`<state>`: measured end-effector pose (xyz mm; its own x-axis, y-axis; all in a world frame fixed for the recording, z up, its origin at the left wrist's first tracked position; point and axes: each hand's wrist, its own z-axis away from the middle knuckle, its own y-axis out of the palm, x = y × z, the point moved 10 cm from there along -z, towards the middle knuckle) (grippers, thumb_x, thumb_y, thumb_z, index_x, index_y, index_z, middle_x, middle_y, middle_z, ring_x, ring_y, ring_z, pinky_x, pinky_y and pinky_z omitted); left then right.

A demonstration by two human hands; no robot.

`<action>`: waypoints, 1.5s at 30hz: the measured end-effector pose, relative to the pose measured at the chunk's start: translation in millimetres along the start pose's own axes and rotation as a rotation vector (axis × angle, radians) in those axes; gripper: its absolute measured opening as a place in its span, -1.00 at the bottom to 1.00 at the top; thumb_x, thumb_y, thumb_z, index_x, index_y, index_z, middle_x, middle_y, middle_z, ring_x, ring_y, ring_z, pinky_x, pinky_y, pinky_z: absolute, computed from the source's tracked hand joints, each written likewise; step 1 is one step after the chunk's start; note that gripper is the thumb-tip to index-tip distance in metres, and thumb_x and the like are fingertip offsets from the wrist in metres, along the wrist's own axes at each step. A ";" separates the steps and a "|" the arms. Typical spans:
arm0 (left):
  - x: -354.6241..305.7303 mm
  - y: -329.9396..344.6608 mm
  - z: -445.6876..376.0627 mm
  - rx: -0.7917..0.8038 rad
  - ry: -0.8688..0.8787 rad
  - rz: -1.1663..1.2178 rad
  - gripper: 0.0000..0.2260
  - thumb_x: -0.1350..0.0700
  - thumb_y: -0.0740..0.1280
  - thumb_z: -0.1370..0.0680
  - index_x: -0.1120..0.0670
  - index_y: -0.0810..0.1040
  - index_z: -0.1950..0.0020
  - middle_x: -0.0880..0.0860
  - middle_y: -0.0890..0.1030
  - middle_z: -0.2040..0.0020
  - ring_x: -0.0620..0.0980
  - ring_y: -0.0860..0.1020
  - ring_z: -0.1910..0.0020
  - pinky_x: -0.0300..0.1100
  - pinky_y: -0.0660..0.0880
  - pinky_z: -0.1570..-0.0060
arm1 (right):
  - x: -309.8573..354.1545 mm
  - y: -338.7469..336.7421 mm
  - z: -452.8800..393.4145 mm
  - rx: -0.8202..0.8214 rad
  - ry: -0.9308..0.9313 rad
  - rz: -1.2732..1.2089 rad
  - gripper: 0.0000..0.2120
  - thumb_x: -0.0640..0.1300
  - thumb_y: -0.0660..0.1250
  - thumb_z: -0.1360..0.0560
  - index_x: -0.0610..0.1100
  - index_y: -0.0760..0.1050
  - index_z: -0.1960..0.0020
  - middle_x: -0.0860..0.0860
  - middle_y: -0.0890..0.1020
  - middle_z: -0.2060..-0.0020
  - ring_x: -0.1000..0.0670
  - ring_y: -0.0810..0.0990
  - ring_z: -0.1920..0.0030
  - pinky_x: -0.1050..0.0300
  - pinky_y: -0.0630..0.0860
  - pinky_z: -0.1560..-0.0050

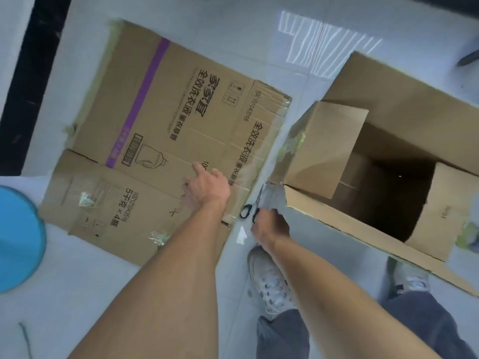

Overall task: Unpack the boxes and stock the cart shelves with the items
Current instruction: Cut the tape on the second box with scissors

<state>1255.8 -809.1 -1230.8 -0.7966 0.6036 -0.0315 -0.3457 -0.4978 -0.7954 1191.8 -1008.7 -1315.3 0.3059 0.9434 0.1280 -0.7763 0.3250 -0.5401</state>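
Observation:
A flattened cardboard box (pixel 155 120) with a purple stripe and printed text lies on the white floor at the left. My left hand (pixel 204 189) rests on its near right part, forefinger stretched out over the print. To the right stands an open cardboard box (pixel 383 161) with its flaps up and a dark inside; I cannot tell what it holds. Between the two, black-handled scissors (pixel 255 203) lie on the floor, blades pointing away. My right hand (pixel 270 225) curls its fingers at one handle loop.
A blue round object (pixel 18 237) sits at the left edge on a white surface. My white shoes (pixel 269 281) and grey trouser legs stand just below the hands. A dark strip runs along the far left wall. Pale tiled floor lies beyond the boxes.

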 end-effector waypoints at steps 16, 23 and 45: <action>-4.5 108.5 -61.9 0.012 0.114 -0.060 -0.65 -0.01 0.12 -0.65 0.14 0.34 -0.36 0.24 0.46 -0.30 0.19 0.50 -0.22 -0.05 0.24 0.07 | -3.2 47.4 -83.4 -0.271 0.209 0.002 -0.62 -0.13 0.38 -0.51 -0.12 0.28 -0.22 -0.11 0.50 -0.10 -0.08 0.56 -0.07 0.11 0.40 0.17; -5.2 115.9 -53.4 0.018 0.096 -0.111 -0.65 0.02 0.10 -0.65 0.15 0.33 -0.38 0.26 0.47 -0.31 0.19 0.49 -0.24 -0.07 0.24 0.05 | -14.9 62.8 -77.9 -0.114 0.234 -0.263 -0.66 -0.19 0.31 -0.53 -0.18 0.36 -0.28 -0.14 0.54 -0.15 -0.16 0.56 -0.14 0.12 0.41 0.02; -198.4 -117.4 194.2 0.235 0.021 0.385 -0.72 0.05 0.28 -0.52 0.23 0.58 -0.07 0.18 0.65 0.05 0.13 0.57 0.20 -0.23 0.41 0.36 | -49.9 -330.4 125.8 -0.110 0.103 -0.922 -0.89 -0.25 0.27 -0.48 -0.18 0.54 0.19 -0.14 0.58 0.23 -0.13 0.51 0.19 0.05 0.47 0.15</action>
<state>1358.1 -991.3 -1013.6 -0.8798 0.3578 -0.3128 -0.1310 -0.8153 -0.5641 1363.7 -1154.9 -1038.6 0.8269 0.3037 0.4733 -0.1477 0.9294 -0.3383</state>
